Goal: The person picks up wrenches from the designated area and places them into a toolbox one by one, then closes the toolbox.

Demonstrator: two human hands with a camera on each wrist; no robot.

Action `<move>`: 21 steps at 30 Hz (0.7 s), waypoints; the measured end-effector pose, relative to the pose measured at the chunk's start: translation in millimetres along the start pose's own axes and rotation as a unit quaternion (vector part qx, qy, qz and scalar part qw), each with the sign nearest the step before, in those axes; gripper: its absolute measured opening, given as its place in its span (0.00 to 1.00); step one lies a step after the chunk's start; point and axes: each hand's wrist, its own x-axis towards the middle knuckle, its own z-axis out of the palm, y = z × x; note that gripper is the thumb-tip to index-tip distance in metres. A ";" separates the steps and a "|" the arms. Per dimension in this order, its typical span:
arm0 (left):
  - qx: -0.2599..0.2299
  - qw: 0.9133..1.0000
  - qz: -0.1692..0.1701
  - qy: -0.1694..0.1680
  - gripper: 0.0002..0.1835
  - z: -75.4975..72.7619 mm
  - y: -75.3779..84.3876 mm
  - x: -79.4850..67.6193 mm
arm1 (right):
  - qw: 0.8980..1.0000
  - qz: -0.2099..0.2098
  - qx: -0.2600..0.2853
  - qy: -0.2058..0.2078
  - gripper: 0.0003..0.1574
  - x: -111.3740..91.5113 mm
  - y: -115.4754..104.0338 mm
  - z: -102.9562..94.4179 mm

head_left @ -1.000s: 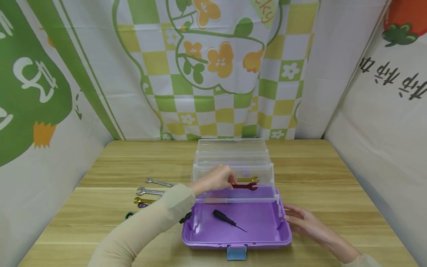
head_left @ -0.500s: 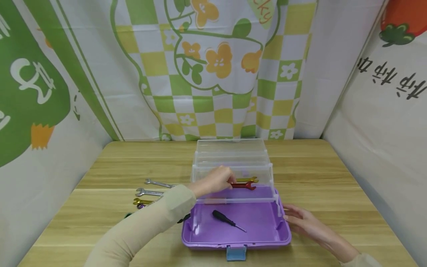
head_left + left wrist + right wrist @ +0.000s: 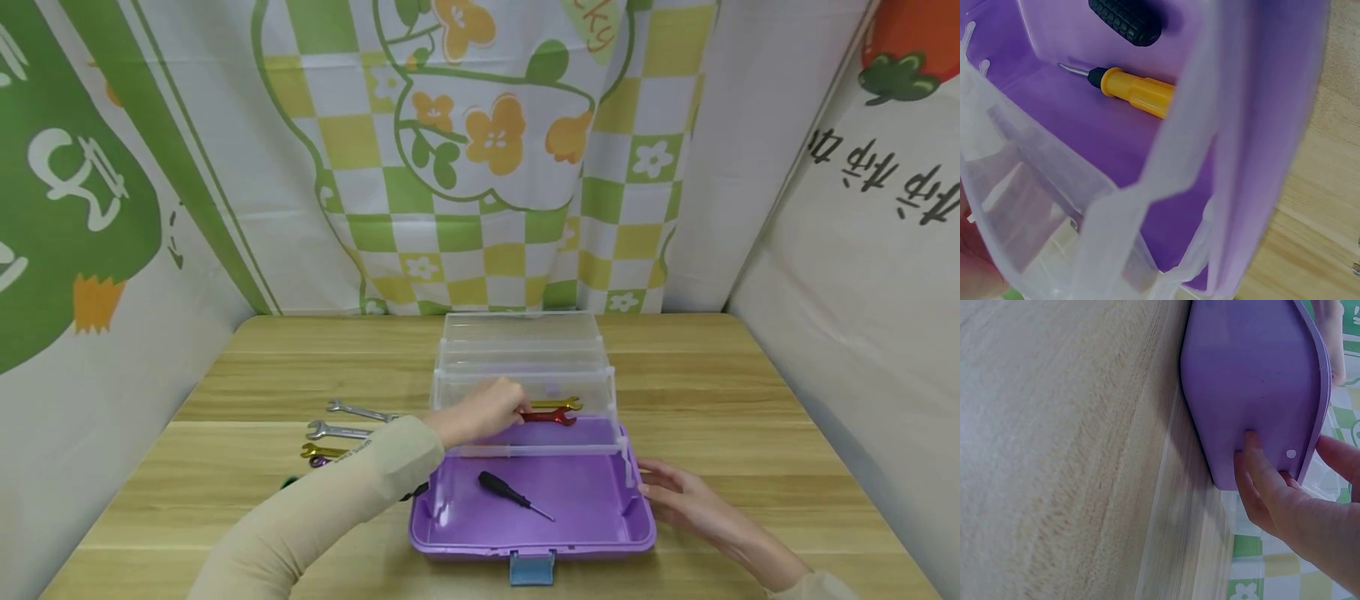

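In the head view my left hand (image 3: 491, 408) reaches over the clear fold-out trays (image 3: 525, 354) of a purple toolbox (image 3: 588, 492). Its fingertips pinch a red open-end wrench (image 3: 551, 417) by its left end, hidden behind the fingers. Just behind that lies a gold wrench (image 3: 562, 403) in the tray. On the box floor is a black-handled screwdriver (image 3: 502, 489); the left wrist view also shows a yellow-handled tool (image 3: 1138, 90) beneath the trays. My right hand (image 3: 1297, 512) rests against the box's outer right wall, fingers fairly straight on it and thumb at the rim.
Left of the box lie silver wrenches (image 3: 337, 431), a gold wrench (image 3: 318, 451) and a purple ring-ended tool (image 3: 318, 461), partly behind my left sleeve. A blue latch (image 3: 531, 570) hangs at the box front. A patterned curtain (image 3: 495, 242) stands behind the wooden table (image 3: 720, 400).
My left hand has dipped slightly, and the red wrench has shifted a little left in the tray area. The right hand stays at the box wall.
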 end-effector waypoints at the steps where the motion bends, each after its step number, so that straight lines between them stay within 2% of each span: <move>1: 0.002 1.000 0.000 0.000 0.07 0.5 -0.2 0.0 | 1.000 0.003 -0.002 0.002 0.40 0.0 -0.2 0.2; 6: 0.015 1.000 -0.003 0.006 0.07 2.3 -0.5 -0.7 | 1.000 0.023 -0.014 0.013 0.42 -0.2 -0.5 1.1; 13: 0.016 1.000 -0.008 0.005 0.07 2.6 -0.5 -1.0 | 1.000 0.022 -0.015 0.016 0.41 0.1 -0.6 1.3; 17: -0.036 0.999 -0.009 -0.004 0.08 -1.0 -1.9 -2.5 | 1.000 0.021 -0.014 0.015 0.41 0.1 -0.2 1.2; 21: -0.105 0.994 0.000 -0.001 0.09 -6.3 -4.9 -7.8 | 1.000 0.020 -0.017 0.015 0.41 -0.1 0.2 1.2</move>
